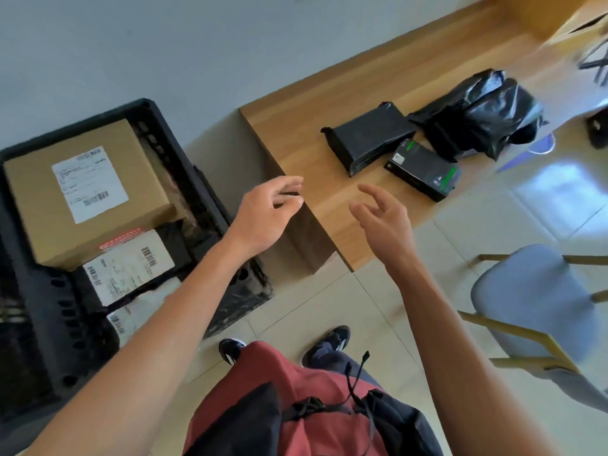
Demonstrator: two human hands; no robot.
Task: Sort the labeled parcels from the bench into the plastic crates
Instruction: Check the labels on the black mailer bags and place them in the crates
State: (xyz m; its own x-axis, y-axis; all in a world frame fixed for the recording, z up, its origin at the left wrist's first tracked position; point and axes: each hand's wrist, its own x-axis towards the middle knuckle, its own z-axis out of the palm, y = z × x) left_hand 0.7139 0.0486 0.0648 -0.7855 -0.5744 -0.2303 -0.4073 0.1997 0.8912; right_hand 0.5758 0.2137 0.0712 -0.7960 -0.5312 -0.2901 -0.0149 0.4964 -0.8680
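Observation:
A wooden bench (296,133) carries three parcels: a black wrapped box (368,136), a small black box with green markings (422,169) and a crumpled black plastic bag parcel (483,113). A black plastic crate (204,192) on the floor to the left holds a cardboard box with a white label (88,192) and two labeled black parcels (128,268) below it. My left hand (266,215) hovers at the bench corner, fingers loosely curled, holding nothing. My right hand (381,218) hangs over the bench's near edge, fingers relaxed and empty, short of the black boxes.
A light blue chair with wooden legs (533,301) stands to the right on the tiled floor. My feet in dark shoes (325,343) are below. Another cardboard box (579,21) sits at the bench's far end.

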